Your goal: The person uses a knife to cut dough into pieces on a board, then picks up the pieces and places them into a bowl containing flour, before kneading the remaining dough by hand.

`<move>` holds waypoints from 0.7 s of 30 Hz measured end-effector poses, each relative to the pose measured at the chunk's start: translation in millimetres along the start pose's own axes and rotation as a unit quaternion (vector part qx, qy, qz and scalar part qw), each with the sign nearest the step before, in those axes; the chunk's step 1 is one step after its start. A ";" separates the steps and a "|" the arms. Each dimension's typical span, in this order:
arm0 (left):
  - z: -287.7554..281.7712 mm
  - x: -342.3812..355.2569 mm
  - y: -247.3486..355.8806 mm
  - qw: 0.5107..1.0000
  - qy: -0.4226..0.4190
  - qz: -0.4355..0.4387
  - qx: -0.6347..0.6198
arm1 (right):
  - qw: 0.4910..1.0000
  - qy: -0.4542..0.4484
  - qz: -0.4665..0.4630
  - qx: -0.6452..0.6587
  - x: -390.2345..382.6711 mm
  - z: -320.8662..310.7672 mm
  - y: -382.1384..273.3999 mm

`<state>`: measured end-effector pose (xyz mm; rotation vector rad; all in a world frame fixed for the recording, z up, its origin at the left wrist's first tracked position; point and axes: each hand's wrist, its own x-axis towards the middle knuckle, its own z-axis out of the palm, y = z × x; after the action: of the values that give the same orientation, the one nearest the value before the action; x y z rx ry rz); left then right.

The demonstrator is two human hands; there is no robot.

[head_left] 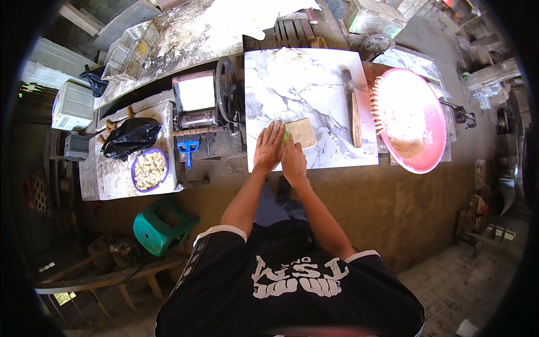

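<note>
On the white marbled tabletop (pixel 314 73) lies a square tan slab (pixel 302 132) marked with fine parallel lines. It looks like dough, but I cannot be sure. My left hand (pixel 269 147) rests flat beside its left edge, fingers stretched forward. My right hand (pixel 294 162) is closed just left of the slab's near corner. A small bright green piece (pixel 286 136) shows between the two hands, at the right hand's fingertips. Most of this green tool is hidden, so its kind does not show.
A long wooden stick (pixel 355 121) and a dark flat bar (pixel 347 84) lie right of the slab. Beyond stands a pink tub (pixel 432 151), pale strips (pixel 376 106) along its rim. At left are a hand-wheel roller machine (pixel 196 118), a blue scraper (pixel 188 150), a purple-rimmed basin (pixel 135 178) and a green stool (pixel 151 230).
</note>
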<state>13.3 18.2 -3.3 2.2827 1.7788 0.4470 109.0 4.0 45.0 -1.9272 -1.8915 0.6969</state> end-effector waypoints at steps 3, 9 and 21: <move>2.5 -1.2 -1.7 1.000 0.015 0.006 0.022 | 0.999 -0.018 0.008 -0.035 0.8 -2.9 -6.9; 0.1 1.7 -2.2 1.000 0.020 0.004 0.000 | 0.999 -0.016 0.007 -0.030 2.4 -3.5 -3.5; 1.5 4.4 -7.0 1.000 0.024 0.007 0.005 | 1.000 -0.028 0.007 -0.009 0.3 -2.4 0.5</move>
<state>8.5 24.2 -6.7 2.3118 1.7925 0.4996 110.7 4.5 46.6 -1.9532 -1.9244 0.7484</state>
